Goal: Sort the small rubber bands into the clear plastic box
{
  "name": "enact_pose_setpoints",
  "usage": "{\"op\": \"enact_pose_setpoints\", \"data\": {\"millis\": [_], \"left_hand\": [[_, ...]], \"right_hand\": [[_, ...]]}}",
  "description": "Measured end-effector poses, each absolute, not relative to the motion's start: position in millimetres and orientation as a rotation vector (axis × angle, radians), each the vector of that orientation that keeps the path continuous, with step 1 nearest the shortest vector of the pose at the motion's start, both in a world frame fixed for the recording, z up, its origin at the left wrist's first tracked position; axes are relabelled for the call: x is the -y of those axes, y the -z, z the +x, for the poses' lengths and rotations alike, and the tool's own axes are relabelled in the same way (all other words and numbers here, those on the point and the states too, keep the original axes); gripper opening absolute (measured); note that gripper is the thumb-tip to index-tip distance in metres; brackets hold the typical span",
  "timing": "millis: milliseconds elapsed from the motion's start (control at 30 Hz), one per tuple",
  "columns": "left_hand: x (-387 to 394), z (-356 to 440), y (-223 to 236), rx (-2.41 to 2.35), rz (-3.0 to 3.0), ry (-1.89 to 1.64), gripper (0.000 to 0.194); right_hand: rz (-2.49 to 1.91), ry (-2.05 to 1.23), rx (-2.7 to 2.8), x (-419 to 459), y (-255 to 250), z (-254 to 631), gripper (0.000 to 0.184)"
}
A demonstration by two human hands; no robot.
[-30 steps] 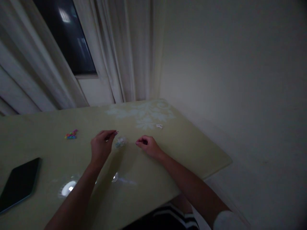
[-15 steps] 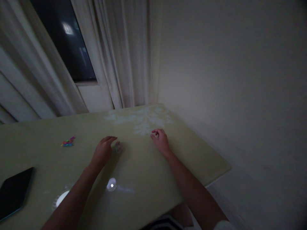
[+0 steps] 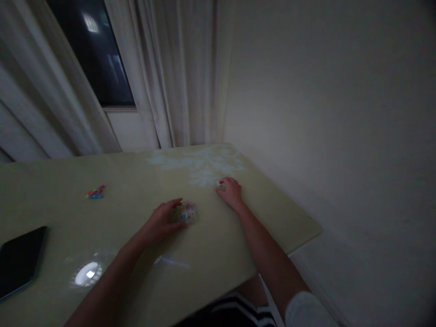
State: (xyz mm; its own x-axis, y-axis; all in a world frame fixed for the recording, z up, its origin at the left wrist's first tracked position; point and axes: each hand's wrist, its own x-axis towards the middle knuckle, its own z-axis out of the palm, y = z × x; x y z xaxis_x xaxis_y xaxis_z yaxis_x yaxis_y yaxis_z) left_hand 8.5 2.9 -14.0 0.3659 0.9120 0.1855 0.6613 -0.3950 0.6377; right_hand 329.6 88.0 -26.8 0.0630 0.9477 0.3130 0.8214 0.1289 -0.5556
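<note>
My left hand [image 3: 161,219] has its thumb and fingers on both sides of a small clear container [image 3: 192,217]. Pale, multicoloured little pieces show inside the container, too blurred to name. Farther right on the table, my right hand [image 3: 231,193] curls its thumb and fingers round a small white piece [image 3: 221,184], which is partly hidden by the fingers. To the left lies a little pile of bright pink, orange, green and blue pieces [image 3: 95,193], apart from both hands.
A dark tablet [image 3: 22,259] lies at the left of the glossy yellowish table [image 3: 211,254]. Lamp reflections shine on its surface. Curtains [image 3: 194,91] and a dark window stand behind, and a wall [image 3: 323,113] rises to the right of the table.
My left hand has gone from a pinch above the clear container to a grasp round it, and the container sits farther right. My right hand has reached forward and right to the white piece.
</note>
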Motion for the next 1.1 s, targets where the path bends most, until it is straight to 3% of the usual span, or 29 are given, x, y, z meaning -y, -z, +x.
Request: {"op": "enact_pose_setpoints", "data": {"millis": [200, 333, 433, 667, 1100], "left_hand": [[4.6, 21.4, 15.9, -1.283, 2.064, -0.773, 0.082], [4.3, 22.6, 18.1, -1.258, 1.998, -0.819, 0.090], [4.9, 23.6, 16.2, -1.223, 2.002, -0.855, 0.085], [4.2, 23.4, 7.9, -1.166, 2.107, -0.870, 0.060], [2.1, 23.2, 8.9, -1.126, 2.255, -0.738, 0.062]], "right_hand": [[-1.487, -0.444, 1.919, -70.8, 14.7, 320.7, 0.032], [-1.059, -0.806, 2.127, -46.6, 6.4, 299.0, 0.044], [-0.768, -1.023, 2.158, -35.4, 3.2, 285.6, 0.045], [-0.737, -0.975, 2.172, -35.8, 7.0, 284.0, 0.043], [-0.907, -0.942, 2.193, -26.2, 1.6, 277.3, 0.037]]}}
